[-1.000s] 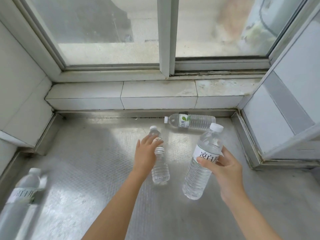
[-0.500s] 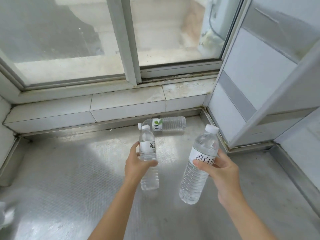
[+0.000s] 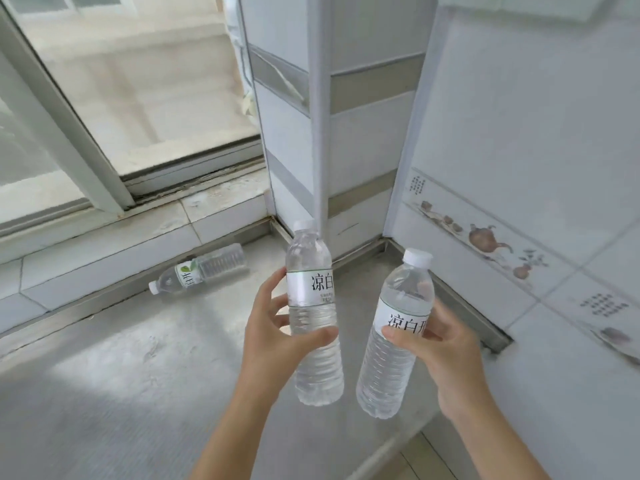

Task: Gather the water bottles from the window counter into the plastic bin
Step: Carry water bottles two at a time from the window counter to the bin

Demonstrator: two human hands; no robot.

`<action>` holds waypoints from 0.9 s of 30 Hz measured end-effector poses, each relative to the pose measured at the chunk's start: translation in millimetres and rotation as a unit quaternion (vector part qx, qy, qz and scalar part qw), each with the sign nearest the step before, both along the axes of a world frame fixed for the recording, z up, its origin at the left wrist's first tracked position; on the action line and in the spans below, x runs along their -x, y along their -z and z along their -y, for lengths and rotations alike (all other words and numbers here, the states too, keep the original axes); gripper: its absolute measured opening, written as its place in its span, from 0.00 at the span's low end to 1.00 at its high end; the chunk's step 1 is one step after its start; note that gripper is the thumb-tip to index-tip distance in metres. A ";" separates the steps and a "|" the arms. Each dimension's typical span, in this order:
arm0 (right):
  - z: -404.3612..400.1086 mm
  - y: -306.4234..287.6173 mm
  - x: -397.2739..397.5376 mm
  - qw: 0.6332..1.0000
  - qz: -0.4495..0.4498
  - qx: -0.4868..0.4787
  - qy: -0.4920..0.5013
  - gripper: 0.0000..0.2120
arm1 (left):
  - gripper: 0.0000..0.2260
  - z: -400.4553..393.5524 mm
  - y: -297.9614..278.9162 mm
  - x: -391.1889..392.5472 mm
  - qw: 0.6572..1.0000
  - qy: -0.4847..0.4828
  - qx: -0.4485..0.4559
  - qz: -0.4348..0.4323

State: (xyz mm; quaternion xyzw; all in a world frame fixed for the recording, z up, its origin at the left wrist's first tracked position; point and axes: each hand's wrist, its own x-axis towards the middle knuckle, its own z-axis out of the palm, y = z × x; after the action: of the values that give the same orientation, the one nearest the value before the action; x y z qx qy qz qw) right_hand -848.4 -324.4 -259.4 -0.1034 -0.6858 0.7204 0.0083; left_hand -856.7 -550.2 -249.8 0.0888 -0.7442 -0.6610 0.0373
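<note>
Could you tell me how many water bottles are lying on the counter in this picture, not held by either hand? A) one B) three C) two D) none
A: only the green-labelled bottle lies on its side by the window ledge, while the left hand holds one bottle and the right hand holds the other bottle above the counter.

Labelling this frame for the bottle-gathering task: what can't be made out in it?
- Plastic bin: not in the head view at all, so its place is unknown.
- Label on the bottle in the right hand: its text is partly covered by the fingers.
- Label on the bottle in the left hand: text wraps round the far side.
- Lying bottle by the sill: label text too small and blurred.
- Other bottles on the counter: beyond the left edge.
</note>
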 end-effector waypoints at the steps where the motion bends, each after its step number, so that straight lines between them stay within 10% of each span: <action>1: -17.0 -1.9 -10.9 1.000 -0.004 -0.002 0.020 0.31 | 0.45 -16.9 -4.3 -5.3 1.000 0.023 0.003 -0.009; 15: -222.1 -1.9 -235.3 0.971 -0.040 -0.049 0.231 0.35 | 0.45 -243.9 -4.9 -142.4 0.953 0.297 0.009 -0.055; 27: -321.1 4.3 -428.0 0.891 -0.011 -0.029 0.453 0.35 | 0.47 -408.7 4.5 -270.6 0.838 0.544 0.023 -0.046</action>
State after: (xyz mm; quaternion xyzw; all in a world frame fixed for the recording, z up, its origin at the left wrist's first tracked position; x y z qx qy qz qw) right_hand -420.3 -3.3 -263.7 -0.3945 -0.5854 0.6192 0.3440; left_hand -586.0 -141.5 -254.3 -0.3619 -0.6852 -0.5607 -0.2918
